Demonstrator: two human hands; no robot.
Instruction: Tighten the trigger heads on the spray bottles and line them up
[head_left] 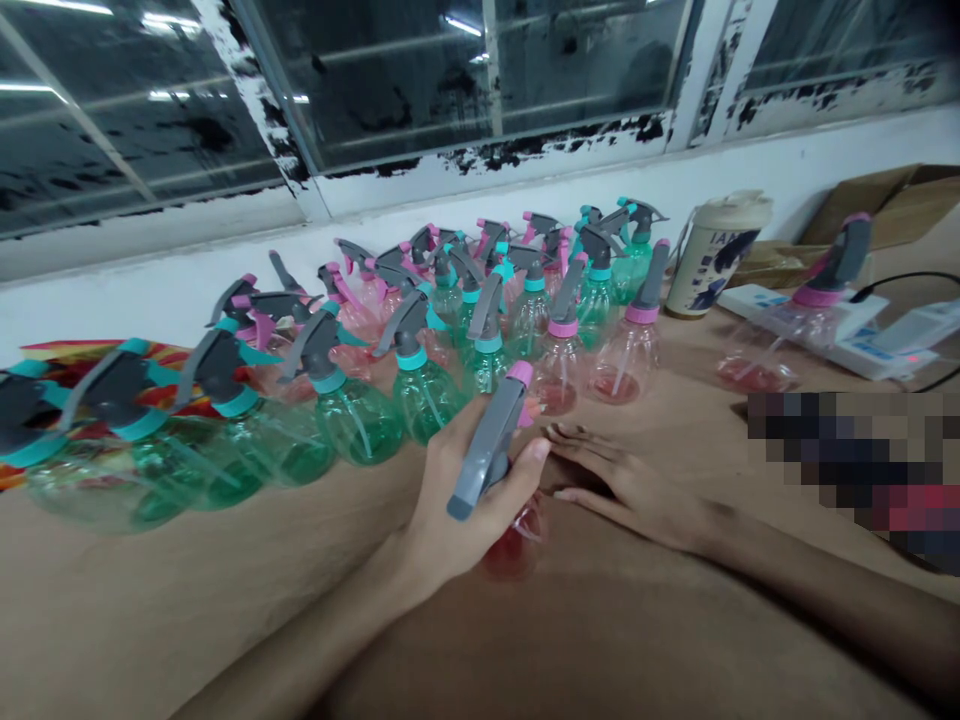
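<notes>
The left hand (439, 500) is wrapped round the neck of the pink bottle (491, 445), near-centre on the counter (150, 610), roughly upright, head slanting near-left to far-right; the right hand (637, 495), loosely open, seemingly empty, lies just right.

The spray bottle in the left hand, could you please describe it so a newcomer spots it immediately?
Below the windows, a cluster of spray bottles stands on a brown table. In front is the spray bottle with reddish liquid and a pink nozzle tip, the only one gripped, by the left hand.
</notes>
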